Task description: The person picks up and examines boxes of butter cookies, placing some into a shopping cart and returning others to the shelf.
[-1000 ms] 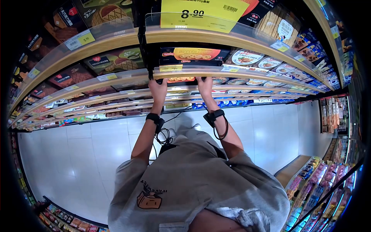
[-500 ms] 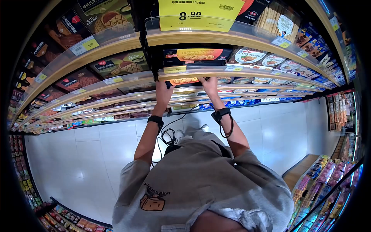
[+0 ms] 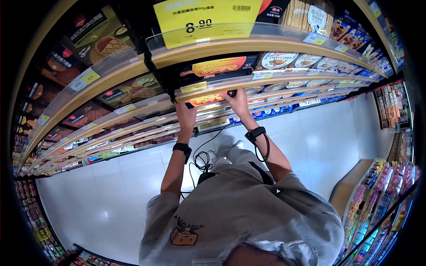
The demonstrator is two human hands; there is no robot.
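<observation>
An orange and dark cookie box (image 3: 207,99) shows in part below the edge of a wooden shelf (image 3: 213,86). My left hand (image 3: 187,116) is at its left end, with the fingertips hidden behind the shelf edge. At the right end, my right hand (image 3: 238,104) grips the box with the thumb along its front. Both wrists wear black bands. Directly above stands a similar butter cookie box (image 3: 217,67) on the shelf. The back of the held box is out of sight.
A large yellow price sign (image 3: 206,22) hangs above. Chocolate biscuit boxes (image 3: 128,91) line the left shelves, Choco Cashew packs (image 3: 279,59) the right. A black cable (image 3: 202,159) dangles near my legs. Another stocked display (image 3: 372,190) stands at the lower right.
The view has tilted and shifted, so the shelves appear slanted. More of the cookie box's front shows between my hands, which both stay at its ends.
</observation>
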